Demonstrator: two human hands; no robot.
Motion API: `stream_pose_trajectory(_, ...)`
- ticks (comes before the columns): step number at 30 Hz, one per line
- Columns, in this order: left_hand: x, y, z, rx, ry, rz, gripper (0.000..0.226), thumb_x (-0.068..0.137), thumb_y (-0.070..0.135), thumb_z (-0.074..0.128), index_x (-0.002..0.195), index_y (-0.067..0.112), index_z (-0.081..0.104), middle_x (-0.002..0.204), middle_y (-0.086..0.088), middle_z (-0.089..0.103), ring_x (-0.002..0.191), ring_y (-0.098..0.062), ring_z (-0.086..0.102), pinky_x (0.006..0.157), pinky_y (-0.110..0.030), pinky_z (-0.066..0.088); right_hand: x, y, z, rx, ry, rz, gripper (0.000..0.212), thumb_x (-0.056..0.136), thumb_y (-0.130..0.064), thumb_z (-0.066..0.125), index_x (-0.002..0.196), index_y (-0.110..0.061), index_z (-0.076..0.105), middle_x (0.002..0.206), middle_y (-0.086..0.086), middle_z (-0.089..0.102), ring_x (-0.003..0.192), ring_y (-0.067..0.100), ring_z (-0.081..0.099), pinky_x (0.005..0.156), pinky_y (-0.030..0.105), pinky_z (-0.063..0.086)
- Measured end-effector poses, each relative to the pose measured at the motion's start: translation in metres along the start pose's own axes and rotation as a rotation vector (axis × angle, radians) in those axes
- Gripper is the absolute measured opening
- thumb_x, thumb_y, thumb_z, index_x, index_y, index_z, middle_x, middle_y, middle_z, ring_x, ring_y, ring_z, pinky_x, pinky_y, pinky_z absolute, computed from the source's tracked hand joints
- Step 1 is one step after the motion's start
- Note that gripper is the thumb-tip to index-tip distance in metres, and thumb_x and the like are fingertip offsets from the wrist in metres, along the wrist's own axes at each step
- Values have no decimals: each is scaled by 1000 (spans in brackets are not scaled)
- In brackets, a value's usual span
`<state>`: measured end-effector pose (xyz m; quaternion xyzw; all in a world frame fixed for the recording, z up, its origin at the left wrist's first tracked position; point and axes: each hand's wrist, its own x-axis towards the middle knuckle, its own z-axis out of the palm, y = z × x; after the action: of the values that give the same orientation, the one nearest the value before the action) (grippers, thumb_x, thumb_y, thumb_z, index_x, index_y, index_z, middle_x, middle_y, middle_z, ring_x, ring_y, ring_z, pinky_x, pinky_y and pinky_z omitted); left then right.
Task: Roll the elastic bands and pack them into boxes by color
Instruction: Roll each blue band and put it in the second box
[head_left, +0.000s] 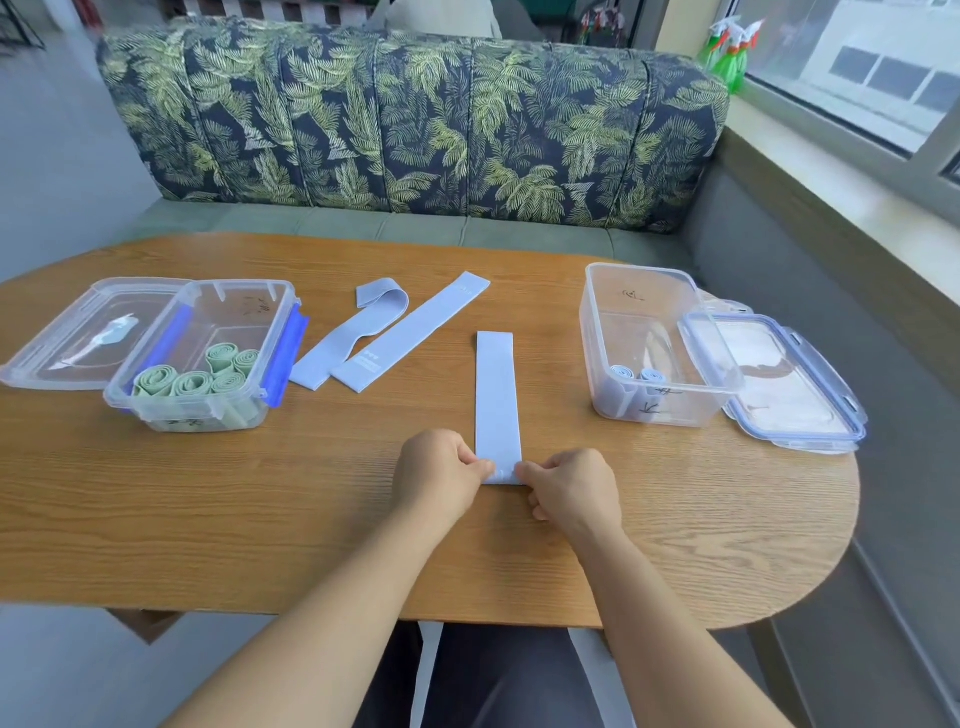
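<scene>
A light blue elastic band (497, 395) lies flat and straight on the wooden table (260, 509), pointing away from me. My left hand (439, 475) and my right hand (571, 488) each pinch a corner of its near end. Two more blue bands lie flat further back: one (410, 332) straight, one (353, 332) with a folded end. The clear box (202, 358) on the left holds several rolled green bands (192, 384). The clear box (654, 348) on the right holds two rolled blue bands (636, 375).
A clear lid (78, 338) lies left of the green box. Another lid (779, 384) with blue clips lies right of the blue box. A leaf-patterned bench back (415, 119) stands behind the table. The table's rounded right edge is near a window sill.
</scene>
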<state>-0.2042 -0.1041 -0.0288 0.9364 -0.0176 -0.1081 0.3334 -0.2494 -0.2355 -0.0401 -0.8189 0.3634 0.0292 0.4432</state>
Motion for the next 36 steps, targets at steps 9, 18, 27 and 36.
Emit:
stream_pose_trajectory(9, 3, 2, 5, 44, 54, 35, 24, 87, 31, 68, 68, 17, 61, 74, 1, 65, 70, -17, 61, 57, -27, 43, 1, -6, 5, -102, 66, 23, 35, 82, -41, 65, 74, -7, 71, 71, 4, 72, 70, 26, 70, 62, 29, 51)
stream_pose_trajectory(18, -8, -7, 11, -39, 51, 83, 19, 89, 24, 67, 106, 17, 73, 103, 2, 71, 94, -15, 65, 84, -30, 52, 0, -2, 6, -70, 76, -8, 33, 82, -41, 62, 70, -11, 68, 70, 3, 72, 70, 25, 69, 66, 30, 53)
stream_pose_trajectory(27, -6, -2, 3, -60, 26, 13, 14, 85, 24, 72, 99, 20, 72, 95, 5, 72, 86, -13, 66, 78, -25, 52, -9, 3, 0, 76, -1, -70, 22, 85, -29, 68, 69, -14, 68, 59, 2, 71, 68, 24, 71, 72, 42, 60)
stream_pose_trajectory(36, -43, -16, 4, -77, -27, 43, 12, 86, 25, 72, 97, 22, 71, 82, 13, 64, 78, -5, 63, 68, -18, 47, -45, 29, -3, 48, 3, -89, 26, 86, -29, 67, 66, -13, 68, 57, 1, 70, 67, 24, 70, 70, 38, 58)
